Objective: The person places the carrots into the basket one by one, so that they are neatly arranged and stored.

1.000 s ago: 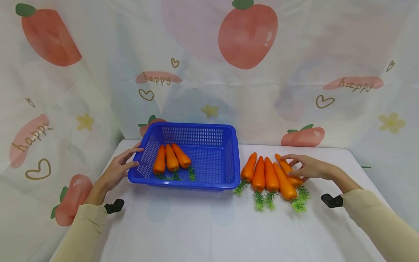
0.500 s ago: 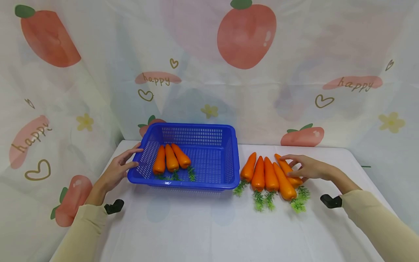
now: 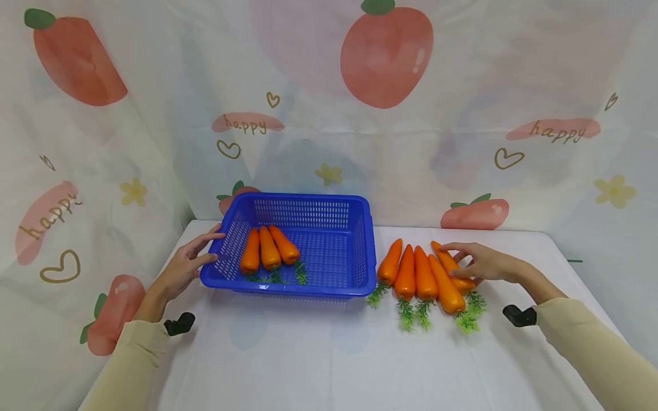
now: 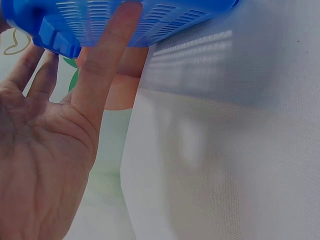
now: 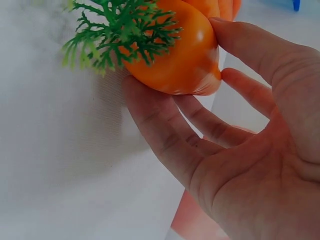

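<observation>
In the head view, a blue plastic basket with slotted walls holds three orange carrots with green tops. My left hand touches the basket's left side, fingers spread and mostly straight; the left wrist view shows one straight digit against the slotted wall. To the basket's right, several more carrots lie side by side on the cloth. My right hand holds the rightmost carrot near its thick leafy end, thumb on one side and curled fingers on the other. In the head view those fingers partly cover it.
A white cloth-covered table lies under everything. Behind it and along the left hangs a fabric backdrop printed with fruit, hearts and flowers. The basket stands close to the rear backdrop. Black wrist devices stick out by both sleeves.
</observation>
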`<control>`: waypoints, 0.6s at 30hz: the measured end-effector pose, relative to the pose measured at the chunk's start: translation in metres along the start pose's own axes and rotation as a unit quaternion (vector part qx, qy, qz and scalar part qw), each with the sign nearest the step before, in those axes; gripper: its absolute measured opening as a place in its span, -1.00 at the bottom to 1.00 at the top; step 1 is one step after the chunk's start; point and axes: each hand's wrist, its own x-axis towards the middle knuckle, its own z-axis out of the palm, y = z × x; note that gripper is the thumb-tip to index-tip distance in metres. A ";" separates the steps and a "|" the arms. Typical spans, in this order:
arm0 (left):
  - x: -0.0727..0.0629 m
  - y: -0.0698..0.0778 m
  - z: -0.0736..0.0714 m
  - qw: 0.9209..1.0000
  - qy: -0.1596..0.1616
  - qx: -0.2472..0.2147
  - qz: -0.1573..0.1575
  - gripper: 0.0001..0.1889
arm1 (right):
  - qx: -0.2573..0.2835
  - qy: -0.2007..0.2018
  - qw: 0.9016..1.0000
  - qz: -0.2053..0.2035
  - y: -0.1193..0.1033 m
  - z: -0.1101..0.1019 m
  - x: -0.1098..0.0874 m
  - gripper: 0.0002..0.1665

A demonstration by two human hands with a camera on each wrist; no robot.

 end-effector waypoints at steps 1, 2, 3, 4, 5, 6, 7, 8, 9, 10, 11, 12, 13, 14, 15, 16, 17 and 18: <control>0.000 0.000 0.000 1.000 0.000 0.001 0.000 -0.41 | -0.003 0.000 1.000 -0.001 0.000 0.000 0.000 -0.10; 0.001 0.000 0.000 1.000 -0.001 0.001 0.001 -0.41 | -0.005 0.001 1.000 -0.002 -0.001 0.000 0.000 -0.11; 0.001 0.000 0.000 1.000 -0.001 0.002 0.001 -0.41 | -0.008 0.001 1.000 -0.002 -0.002 -0.001 0.000 -0.11; 0.001 0.001 0.000 1.000 -0.001 0.003 0.000 -0.41 | -0.010 0.001 1.000 -0.002 -0.002 -0.001 0.000 -0.12; 0.001 0.001 0.000 1.000 -0.001 0.004 0.000 -0.40 | -0.012 0.000 1.000 -0.001 -0.003 -0.001 -0.001 -0.12; 0.001 0.001 0.000 1.000 -0.001 0.004 0.000 -0.40 | -0.014 0.000 1.000 0.000 -0.004 -0.001 -0.001 -0.12; 0.001 0.001 0.000 1.000 -0.002 0.005 -0.001 -0.40 | -0.016 -0.001 1.000 0.000 -0.005 -0.002 -0.002 -0.13; 0.001 0.001 0.000 1.000 -0.002 0.005 -0.001 -0.40 | -0.018 -0.002 1.000 0.001 -0.006 -0.002 -0.002 -0.13; 0.001 0.001 0.000 1.000 -0.002 0.006 -0.002 -0.40 | -0.023 -0.003 1.000 0.000 -0.007 -0.003 -0.002 -0.13; 0.001 0.001 0.000 1.000 -0.002 0.006 -0.002 -0.41 | -0.025 -0.002 1.000 0.001 -0.007 -0.003 -0.003 -0.13; 0.001 0.001 0.000 1.000 -0.002 0.006 -0.002 -0.41 | -0.029 -0.002 1.000 0.001 -0.008 -0.004 -0.003 -0.12; 0.001 0.000 0.000 1.000 -0.003 0.007 -0.001 -0.41 | -0.034 -0.002 0.999 0.001 -0.009 -0.005 -0.004 -0.12; 0.001 0.000 -0.001 1.000 -0.003 0.008 -0.001 -0.41 | -0.038 -0.001 0.999 0.000 -0.009 -0.006 -0.004 -0.12; 0.000 0.000 -0.001 1.000 -0.002 0.008 0.000 -0.41 | -0.043 0.000 0.999 0.002 -0.010 -0.007 -0.005 -0.12; 0.000 0.000 -0.001 1.000 -0.002 0.009 0.001 -0.41 | -0.047 0.001 0.999 0.000 -0.011 -0.009 -0.006 -0.12; 0.000 0.000 -0.001 1.000 -0.002 0.008 0.002 -0.42 | -0.049 0.001 0.999 0.001 -0.012 -0.010 -0.007 -0.12; 0.000 0.000 -0.001 1.000 -0.003 0.009 0.003 -0.42 | -0.051 0.001 0.999 0.000 -0.014 -0.012 -0.008 -0.12; 0.000 0.000 -0.001 1.000 -0.003 0.008 0.004 -0.42 | -0.051 0.001 0.999 -0.001 -0.015 -0.014 -0.009 -0.13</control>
